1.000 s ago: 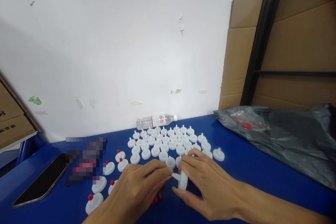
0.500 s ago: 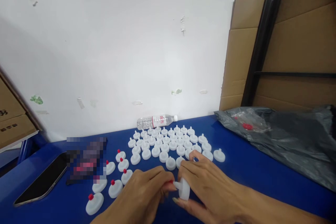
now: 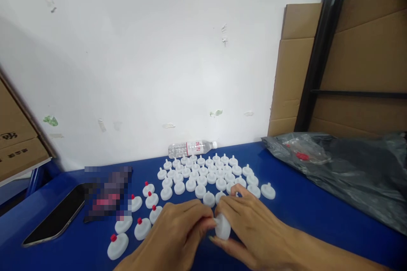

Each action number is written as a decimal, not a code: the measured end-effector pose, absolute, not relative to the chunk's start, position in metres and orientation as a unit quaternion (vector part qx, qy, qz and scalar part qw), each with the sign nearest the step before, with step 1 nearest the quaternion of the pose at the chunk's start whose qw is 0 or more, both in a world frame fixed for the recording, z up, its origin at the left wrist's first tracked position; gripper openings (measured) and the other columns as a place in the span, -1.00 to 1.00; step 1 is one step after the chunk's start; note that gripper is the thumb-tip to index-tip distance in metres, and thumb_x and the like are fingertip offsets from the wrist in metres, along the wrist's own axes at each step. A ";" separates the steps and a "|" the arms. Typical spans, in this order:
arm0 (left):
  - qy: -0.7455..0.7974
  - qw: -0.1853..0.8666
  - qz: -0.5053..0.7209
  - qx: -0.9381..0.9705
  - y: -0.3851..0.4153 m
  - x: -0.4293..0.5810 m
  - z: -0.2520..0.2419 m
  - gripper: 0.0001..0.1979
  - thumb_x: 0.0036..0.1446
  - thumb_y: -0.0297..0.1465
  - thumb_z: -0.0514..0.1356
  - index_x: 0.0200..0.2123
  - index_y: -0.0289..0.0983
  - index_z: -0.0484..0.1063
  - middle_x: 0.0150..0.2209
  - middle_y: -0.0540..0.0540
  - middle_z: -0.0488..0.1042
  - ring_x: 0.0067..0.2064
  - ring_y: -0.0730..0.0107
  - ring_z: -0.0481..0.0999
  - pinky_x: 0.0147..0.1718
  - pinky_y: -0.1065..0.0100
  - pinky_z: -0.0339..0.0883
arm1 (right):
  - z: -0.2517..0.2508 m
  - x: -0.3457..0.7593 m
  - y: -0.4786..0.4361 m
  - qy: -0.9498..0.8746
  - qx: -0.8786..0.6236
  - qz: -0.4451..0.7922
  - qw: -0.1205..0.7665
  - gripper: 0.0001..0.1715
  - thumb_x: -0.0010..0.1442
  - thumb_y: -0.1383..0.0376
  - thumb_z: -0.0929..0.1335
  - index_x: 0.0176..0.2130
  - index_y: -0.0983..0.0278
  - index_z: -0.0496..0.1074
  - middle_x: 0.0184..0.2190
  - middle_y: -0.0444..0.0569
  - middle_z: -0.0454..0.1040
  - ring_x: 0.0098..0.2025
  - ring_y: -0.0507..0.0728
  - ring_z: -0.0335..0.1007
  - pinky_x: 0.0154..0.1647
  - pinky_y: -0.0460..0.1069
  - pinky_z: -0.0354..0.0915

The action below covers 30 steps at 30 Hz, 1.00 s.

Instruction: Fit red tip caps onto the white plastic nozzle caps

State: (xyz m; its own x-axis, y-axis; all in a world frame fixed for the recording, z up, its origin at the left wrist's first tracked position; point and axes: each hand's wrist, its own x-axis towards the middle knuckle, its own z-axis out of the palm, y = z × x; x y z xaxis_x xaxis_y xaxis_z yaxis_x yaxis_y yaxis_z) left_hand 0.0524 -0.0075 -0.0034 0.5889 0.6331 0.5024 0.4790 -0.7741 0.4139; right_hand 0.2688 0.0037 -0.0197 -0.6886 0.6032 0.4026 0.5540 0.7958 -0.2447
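Note:
My right hand point(image 3: 256, 233) grips a round white nozzle cap point(image 3: 223, 228) between thumb and fingers, its spout turned toward the left. The fingertips of my left hand point(image 3: 179, 226) are pinched at that spout; they hide the small red tip cap seen there a moment before. Left of my hands stand several white nozzle caps with red tips, one of them a nozzle cap point(image 3: 143, 228) close to my left wrist. Beyond my hands is a dense group of white nozzle caps point(image 3: 200, 191) with bare spouts pointing up.
A clear plastic bottle point(image 3: 192, 148) lies by the wall. On the blue table point(image 3: 305, 220), a phone point(image 3: 57, 216) and a partly blurred dark pouch point(image 3: 110, 190) are at left. A grey plastic bag point(image 3: 356, 173) at right carries a clear bag with red pieces point(image 3: 302, 156).
My left fingertips have closed in on the spout, and the red tip cap is now covered by them. The white nozzle cap has turned slightly. The whole view has shifted a little.

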 end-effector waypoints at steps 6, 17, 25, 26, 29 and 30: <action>0.317 0.083 0.436 0.838 -0.008 0.049 0.014 -0.82 0.37 -0.51 0.07 -0.26 -0.21 0.43 -0.43 0.04 0.48 -0.45 0.50 0.46 -0.46 0.47 0.30 | -0.022 0.266 0.002 -0.896 -0.338 0.114 0.263 -0.47 0.29 -0.01 0.41 0.10 0.19 0.31 -0.19 -0.08 0.54 -0.15 0.20 0.47 0.22 0.22 0.11; 0.703 -0.187 0.050 0.684 0.075 -0.077 0.050 -0.63 0.39 -0.34 -0.06 -0.20 -0.28 0.55 -0.24 -0.26 0.59 -0.18 -0.04 0.59 -0.43 0.26 0.20 | -0.015 0.277 0.014 -0.896 -0.339 0.043 0.282 -0.71 0.46 0.23 0.22 0.13 0.20 0.29 -0.51 -0.16 0.39 -0.28 0.19 0.36 -0.16 0.08 0.22; 0.683 -0.103 -0.031 0.722 0.084 -0.083 0.028 -0.71 0.32 -0.31 0.04 -0.25 -0.22 0.56 -0.30 -0.21 0.62 -0.29 0.04 0.62 -0.45 0.29 0.24 | -0.012 0.282 0.022 -0.889 -0.330 0.030 0.316 -0.81 0.45 0.32 0.22 -0.12 0.21 0.42 -0.24 -0.06 0.49 -0.24 0.13 0.37 -0.01 0.14 0.21; 0.683 -0.109 -0.030 0.721 0.082 -0.080 0.029 -0.69 0.33 -0.30 0.02 -0.23 -0.24 0.56 -0.29 -0.23 0.62 -0.29 0.01 0.61 -0.44 0.27 0.25 | -0.012 0.282 0.023 -0.888 -0.336 0.026 0.314 -0.81 0.45 0.32 0.22 -0.12 0.21 0.43 -0.20 -0.04 0.48 -0.17 0.15 0.38 0.01 0.14 0.22; 0.673 -0.138 -0.011 0.726 0.075 -0.069 0.037 -0.63 0.37 -0.31 -0.06 -0.14 -0.29 0.54 -0.22 -0.30 0.59 -0.17 -0.09 0.58 -0.39 0.20 0.30 | -0.011 0.283 0.025 -0.890 -0.339 0.022 0.303 -0.80 0.44 0.32 0.24 -0.05 0.19 0.45 -0.10 -0.01 0.46 -0.01 0.19 0.37 0.09 0.18 0.20; 0.665 -0.148 -0.001 0.732 0.072 -0.063 0.040 -0.61 0.38 -0.32 -0.08 -0.11 -0.29 0.52 -0.19 -0.30 0.58 -0.11 -0.10 0.56 -0.36 0.18 0.31 | -0.011 0.283 0.025 -0.892 -0.338 0.022 0.300 -0.79 0.44 0.32 0.25 -0.04 0.18 0.45 -0.08 -0.01 0.46 0.02 0.20 0.36 0.12 0.19 0.19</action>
